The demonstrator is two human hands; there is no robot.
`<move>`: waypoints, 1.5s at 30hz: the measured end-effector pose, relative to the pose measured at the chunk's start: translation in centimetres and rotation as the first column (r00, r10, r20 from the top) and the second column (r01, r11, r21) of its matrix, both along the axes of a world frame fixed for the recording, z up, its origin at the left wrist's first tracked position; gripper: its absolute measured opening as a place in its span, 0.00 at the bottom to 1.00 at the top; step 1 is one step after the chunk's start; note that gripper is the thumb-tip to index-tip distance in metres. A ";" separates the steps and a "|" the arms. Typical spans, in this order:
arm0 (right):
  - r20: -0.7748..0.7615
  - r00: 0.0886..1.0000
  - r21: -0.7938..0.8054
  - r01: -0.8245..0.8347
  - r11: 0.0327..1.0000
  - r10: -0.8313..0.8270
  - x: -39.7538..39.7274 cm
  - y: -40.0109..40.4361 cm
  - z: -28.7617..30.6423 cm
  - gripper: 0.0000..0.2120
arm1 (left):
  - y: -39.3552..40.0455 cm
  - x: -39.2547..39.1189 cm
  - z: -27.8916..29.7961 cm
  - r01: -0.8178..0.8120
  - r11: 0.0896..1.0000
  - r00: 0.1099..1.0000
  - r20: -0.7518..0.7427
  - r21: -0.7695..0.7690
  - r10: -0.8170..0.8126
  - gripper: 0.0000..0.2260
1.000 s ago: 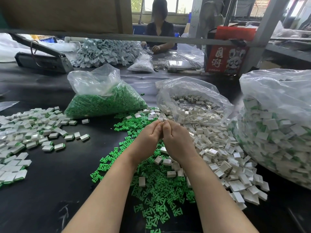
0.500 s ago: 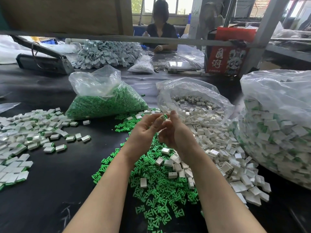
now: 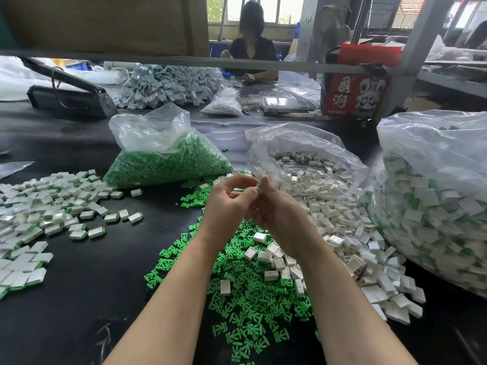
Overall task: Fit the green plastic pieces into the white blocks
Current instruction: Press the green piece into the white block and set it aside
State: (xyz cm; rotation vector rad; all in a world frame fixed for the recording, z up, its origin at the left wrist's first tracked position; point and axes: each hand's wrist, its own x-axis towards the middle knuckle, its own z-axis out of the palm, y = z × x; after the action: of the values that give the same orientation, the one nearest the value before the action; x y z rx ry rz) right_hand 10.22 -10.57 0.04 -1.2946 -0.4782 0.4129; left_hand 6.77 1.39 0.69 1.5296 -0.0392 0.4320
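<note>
- Nearest the camera, loose green plastic pieces (image 3: pixel 245 306) lay scattered over the dark bench (image 3: pixel 79 299), with a few white blocks (image 3: pixel 271 259) mixed in on top.
- Above that heap the two hands met: the left hand (image 3: pixel 226 206) had its fingers curled, and its fingertips pinched a small green piece (image 3: pixel 259 186) against the fingertips of the right hand (image 3: pixel 279 214); whether a white block sat between them could not be told.
- To the left lay a spread of assembled blocks (image 3: pixel 47 206), white with green edges.
- On the right, more white blocks spilled from an open clear bag (image 3: pixel 303 159), and a big bag of finished blocks (image 3: pixel 432 196) stood at the far right.
- Behind the hands sat a clear bag of green pieces (image 3: pixel 168 159).
- Farther back were a grey heap of parts (image 3: pixel 168 83), a dark metal tool (image 3: pixel 71 93) and a red carton (image 3: pixel 355 85).
- Beyond a grey rail (image 3: pixel 184 60), another person (image 3: pixel 251 40) sat at the bench.
</note>
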 end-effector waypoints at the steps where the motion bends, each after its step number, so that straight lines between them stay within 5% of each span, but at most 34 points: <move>1: 0.009 1.000 -0.007 -0.001 1.000 0.001 0.0 0.0 0.0 0.32 | 0.0 0.0 0.0 -0.007 1.000 1.000 -0.014 -0.012 0.007 0.06; 8: 0.065 0.997 -0.085 0.048 0.995 -0.042 -0.5 0.2 0.4 0.21 | -0.5 0.3 0.1 -0.043 0.994 0.996 -0.082 -0.098 0.035 0.04; 14: 0.093 0.994 -0.094 0.058 0.994 -0.049 -0.7 0.2 0.6 0.30 | -0.6 0.3 0.2 -0.027 0.983 0.995 -0.097 -0.181 0.010 0.06; 26: 0.142 0.975 -0.116 0.186 0.976 -0.169 -0.7 0.7 0.2 0.21 | -0.5 0.3 -0.1 0.099 0.925 0.978 -0.138 -0.366 -0.159 0.08; 45: 0.117 0.969 -0.101 0.230 0.968 -0.218 -1.0 1.0 0.2 0.21 | -0.8 0.3 -0.4 0.112 0.920 0.975 -0.138 -0.376 -0.175 0.07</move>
State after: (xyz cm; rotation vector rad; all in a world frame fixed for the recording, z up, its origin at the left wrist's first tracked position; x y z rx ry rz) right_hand 9.18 -9.61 0.29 -1.4693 -0.3947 0.1843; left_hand 7.03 0.56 0.26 1.1788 0.0587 0.1761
